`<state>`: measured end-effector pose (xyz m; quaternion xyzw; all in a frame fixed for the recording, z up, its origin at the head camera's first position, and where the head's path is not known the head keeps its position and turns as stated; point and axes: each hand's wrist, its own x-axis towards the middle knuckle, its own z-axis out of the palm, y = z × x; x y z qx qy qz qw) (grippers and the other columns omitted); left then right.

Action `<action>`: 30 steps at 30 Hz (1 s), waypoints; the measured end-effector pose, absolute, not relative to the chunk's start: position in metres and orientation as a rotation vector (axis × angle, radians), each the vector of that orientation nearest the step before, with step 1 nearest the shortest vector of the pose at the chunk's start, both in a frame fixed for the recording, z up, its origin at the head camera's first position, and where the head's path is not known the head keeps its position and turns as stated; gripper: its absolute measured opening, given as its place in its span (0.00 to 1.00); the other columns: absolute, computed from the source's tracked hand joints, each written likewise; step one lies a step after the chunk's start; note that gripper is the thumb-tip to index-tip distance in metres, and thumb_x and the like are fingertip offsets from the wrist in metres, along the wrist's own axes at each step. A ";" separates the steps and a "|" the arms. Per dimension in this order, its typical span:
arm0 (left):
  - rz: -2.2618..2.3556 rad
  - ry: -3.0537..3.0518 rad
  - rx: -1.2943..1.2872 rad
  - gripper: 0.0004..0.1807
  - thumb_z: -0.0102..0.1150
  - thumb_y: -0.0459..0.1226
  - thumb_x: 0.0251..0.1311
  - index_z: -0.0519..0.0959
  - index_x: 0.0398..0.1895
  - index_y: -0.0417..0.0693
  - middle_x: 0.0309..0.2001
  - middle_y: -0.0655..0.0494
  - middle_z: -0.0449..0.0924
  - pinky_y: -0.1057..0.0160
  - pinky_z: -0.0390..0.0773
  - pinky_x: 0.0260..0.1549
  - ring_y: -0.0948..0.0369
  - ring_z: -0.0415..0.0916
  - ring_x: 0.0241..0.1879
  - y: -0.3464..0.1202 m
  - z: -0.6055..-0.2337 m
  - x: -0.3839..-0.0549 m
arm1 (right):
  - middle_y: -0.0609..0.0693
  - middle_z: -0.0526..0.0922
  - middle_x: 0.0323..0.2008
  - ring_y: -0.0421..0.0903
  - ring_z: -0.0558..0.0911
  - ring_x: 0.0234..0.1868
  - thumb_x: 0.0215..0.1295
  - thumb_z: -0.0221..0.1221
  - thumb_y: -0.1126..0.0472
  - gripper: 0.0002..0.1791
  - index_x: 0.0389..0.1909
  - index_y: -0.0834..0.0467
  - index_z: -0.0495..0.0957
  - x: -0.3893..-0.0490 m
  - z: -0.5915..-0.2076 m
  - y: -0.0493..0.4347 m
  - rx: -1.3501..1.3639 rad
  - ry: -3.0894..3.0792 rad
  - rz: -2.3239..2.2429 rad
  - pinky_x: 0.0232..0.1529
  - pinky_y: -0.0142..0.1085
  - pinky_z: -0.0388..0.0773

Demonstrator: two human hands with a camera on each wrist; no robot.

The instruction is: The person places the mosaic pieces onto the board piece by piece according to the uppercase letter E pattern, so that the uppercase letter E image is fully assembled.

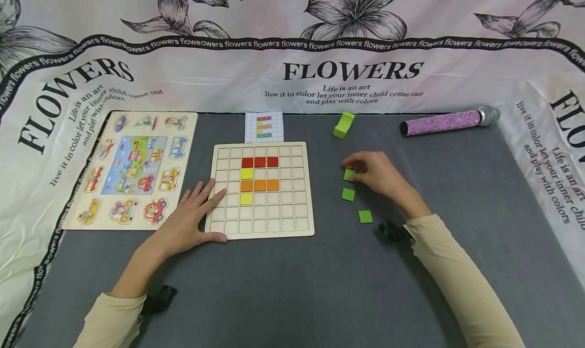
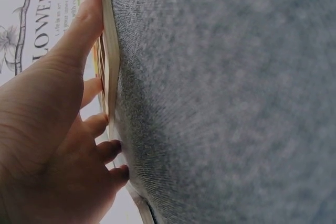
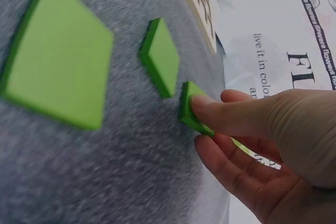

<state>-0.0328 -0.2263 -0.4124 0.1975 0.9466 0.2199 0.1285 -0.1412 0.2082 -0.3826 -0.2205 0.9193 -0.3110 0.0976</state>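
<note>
My left hand (image 1: 185, 223) rests with spread, straight fingers at the left edge of a wooden grid board (image 1: 293, 212); thumb and fingertips lie over its rim. On the board sit a row of red tiles (image 1: 259, 162), a row of orange tiles (image 1: 259, 185), a yellow tile (image 1: 247, 174) between the rows and another yellow tile (image 1: 246, 198) below. To the board's right, my right hand (image 1: 379, 175) pinches a green tile (image 3: 189, 100) between thumb and fingers, low at the cloth. Two more green tiles (image 1: 348, 194) (image 1: 365, 217) lie flat nearer me.
A pattern card (image 1: 277, 134) with coloured squares touches the board's back edge. Two joined-looking green blocks (image 1: 344, 125) lie behind my right hand. A sparkly pink microphone (image 1: 443, 124) is at the back right, a wooden vehicle puzzle (image 1: 183, 129) at the left.
</note>
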 end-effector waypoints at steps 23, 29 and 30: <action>0.659 2.748 0.606 0.59 0.72 0.60 0.45 0.54 0.77 0.49 0.78 0.43 0.39 0.40 0.37 0.72 0.40 0.34 0.76 -0.226 -0.411 -0.032 | 0.48 0.85 0.35 0.40 0.79 0.36 0.57 0.68 0.69 0.12 0.44 0.62 0.84 -0.114 -0.389 0.071 -0.971 2.344 -1.240 0.40 0.31 0.80; 0.665 2.764 0.617 0.58 0.71 0.60 0.46 0.55 0.77 0.49 0.78 0.42 0.40 0.39 0.38 0.71 0.39 0.35 0.75 -0.227 -0.410 -0.031 | 0.48 0.84 0.36 0.39 0.79 0.37 0.60 0.67 0.68 0.12 0.45 0.62 0.84 -0.103 -0.388 0.033 -1.048 2.240 -1.224 0.41 0.26 0.79; 0.669 2.764 0.619 0.58 0.71 0.59 0.46 0.55 0.77 0.49 0.78 0.42 0.40 0.39 0.38 0.71 0.38 0.35 0.75 -0.227 -0.410 -0.031 | 0.48 0.84 0.36 0.39 0.79 0.37 0.60 0.67 0.68 0.11 0.45 0.62 0.84 -0.101 -0.389 0.028 -1.060 2.228 -1.217 0.41 0.26 0.79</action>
